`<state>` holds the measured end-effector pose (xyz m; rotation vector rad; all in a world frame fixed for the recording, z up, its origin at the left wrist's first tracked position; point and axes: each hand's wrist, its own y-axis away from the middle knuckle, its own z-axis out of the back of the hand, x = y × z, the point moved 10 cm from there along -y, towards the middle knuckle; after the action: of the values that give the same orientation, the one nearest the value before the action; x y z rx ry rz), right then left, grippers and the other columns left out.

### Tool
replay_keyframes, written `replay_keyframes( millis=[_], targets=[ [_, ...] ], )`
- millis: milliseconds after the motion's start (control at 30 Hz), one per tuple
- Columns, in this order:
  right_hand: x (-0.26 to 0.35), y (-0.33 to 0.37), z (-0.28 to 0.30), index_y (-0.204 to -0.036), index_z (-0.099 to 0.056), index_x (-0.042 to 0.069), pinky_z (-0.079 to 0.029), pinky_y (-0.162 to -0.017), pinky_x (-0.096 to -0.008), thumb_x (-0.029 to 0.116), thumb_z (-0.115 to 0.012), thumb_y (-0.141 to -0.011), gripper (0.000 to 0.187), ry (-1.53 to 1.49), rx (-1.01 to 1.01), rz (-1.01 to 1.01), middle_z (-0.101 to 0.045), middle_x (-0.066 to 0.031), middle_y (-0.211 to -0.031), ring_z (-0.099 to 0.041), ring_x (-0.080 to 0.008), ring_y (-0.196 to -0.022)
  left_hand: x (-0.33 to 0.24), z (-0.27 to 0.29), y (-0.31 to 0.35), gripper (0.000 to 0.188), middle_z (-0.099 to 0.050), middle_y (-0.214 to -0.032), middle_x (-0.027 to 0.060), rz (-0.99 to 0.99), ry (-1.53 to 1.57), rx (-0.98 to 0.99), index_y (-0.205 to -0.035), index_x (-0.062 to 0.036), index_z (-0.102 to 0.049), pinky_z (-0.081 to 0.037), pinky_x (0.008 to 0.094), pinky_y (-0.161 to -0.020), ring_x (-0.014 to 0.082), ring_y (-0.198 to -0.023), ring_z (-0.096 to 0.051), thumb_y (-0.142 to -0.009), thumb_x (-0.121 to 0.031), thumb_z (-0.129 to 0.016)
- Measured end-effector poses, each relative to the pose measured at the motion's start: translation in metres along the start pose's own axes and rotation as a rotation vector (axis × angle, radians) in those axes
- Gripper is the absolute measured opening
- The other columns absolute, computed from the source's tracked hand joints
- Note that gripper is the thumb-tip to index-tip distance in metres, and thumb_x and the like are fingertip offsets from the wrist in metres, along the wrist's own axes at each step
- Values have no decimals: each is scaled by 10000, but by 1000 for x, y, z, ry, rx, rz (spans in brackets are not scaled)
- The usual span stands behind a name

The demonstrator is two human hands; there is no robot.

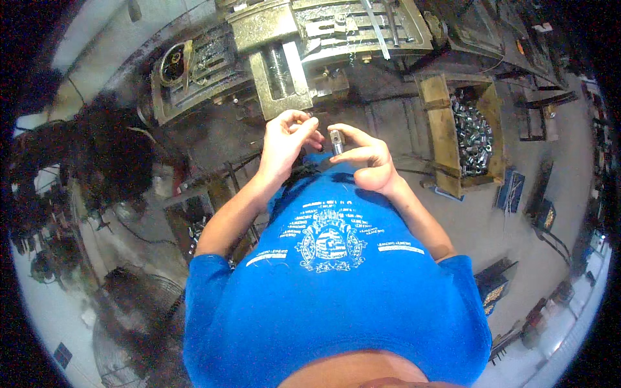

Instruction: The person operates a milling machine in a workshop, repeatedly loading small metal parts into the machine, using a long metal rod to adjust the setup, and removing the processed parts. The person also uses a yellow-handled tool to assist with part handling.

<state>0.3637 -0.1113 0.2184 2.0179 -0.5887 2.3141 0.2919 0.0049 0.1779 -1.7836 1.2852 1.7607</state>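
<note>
On my feed the right hand (370,157) pinches a metal cylinder (337,143), its side left exposed; the left hand's (284,140) hold I can't tell.

This is a metalworking workshop, shown by a grimy machine bed (323,48), a vise (266,32) and crated (445,142) metal parts (474,136).

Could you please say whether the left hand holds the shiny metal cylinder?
No, the right hand grips the shiny metal cylinder between thumb and finger.

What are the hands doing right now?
Left hand: partly curled; can't tell if it holds anything.
Right hand: holding a small metal piece.
</note>
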Motion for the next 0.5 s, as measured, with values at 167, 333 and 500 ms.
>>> replay_keyframes(
  millis=[167, 333, 500],
  targets=[
    [-10, 0, 1, -849, -688, 38, -357, -947, -343, 60, -500, -490, 405, -202, -11, -90, -483, -193, -1227, -487, -298, -1125, 2, -7, 7, 237, -623, -715, 119, 19, 15, 95, -984, 33, -526, -490, 260, -591, 155, -611, -600, -844, -153, -567],
    [-21, 1, -1, -858, -687, 29, -342, -962, -344, 43, -478, -479, 433, -305, -11, -149, -479, -191, -1230, -477, -290, -1134, 6, -16, 10, 267, -618, -741, 105, 43, 20, 148, -1039, 42, -517, -479, 257, -603, 133, -633, -585, -845, -134, -564],
    [-25, -2, -3, -859, -688, 30, -353, -958, -354, 57, -485, -468, 441, -337, 4, -155, -484, -192, -1224, -489, -291, -1119, 6, -20, 9, 272, -624, -779, 96, 11, 11, 177, -1056, 40, -516, -476, 248, -614, 120, -666, -586, -833, -104, -572]
  ],
)
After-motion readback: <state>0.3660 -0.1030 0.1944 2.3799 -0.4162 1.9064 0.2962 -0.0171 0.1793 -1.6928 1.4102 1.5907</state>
